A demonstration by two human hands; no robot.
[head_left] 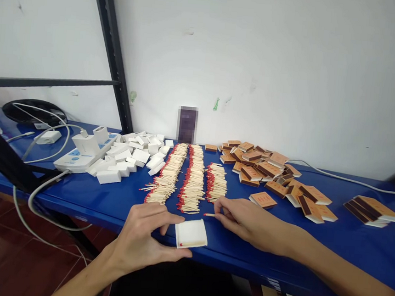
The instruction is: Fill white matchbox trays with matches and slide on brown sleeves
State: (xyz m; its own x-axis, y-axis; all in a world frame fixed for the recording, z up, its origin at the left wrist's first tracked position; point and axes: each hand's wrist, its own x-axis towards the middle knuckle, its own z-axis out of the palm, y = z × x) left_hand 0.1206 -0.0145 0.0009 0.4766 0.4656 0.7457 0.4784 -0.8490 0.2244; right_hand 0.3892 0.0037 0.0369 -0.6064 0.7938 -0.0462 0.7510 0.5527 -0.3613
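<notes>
My left hand point(151, 236) grips a white matchbox tray point(192, 233) between thumb and fingers at the blue table's front edge. The tray's open side faces me, and a red match head shows at its lower left corner. To the right, my right hand point(236, 218) pinches a single match point(209, 215), its red head pointing left toward the tray. Just beyond both hands lie three rows of loose red-tipped matches: a left row point(167, 173), a middle row point(193, 180) and a shorter right row point(217, 182).
White trays point(140, 157) are heaped at the left, beside a power strip point(79, 160) with chargers and cables. Brown matchbox sleeves point(268, 168) are piled at the right, with a stack of matchboxes point(373, 212) farther right. A black shelf post point(112, 53) rises at the left.
</notes>
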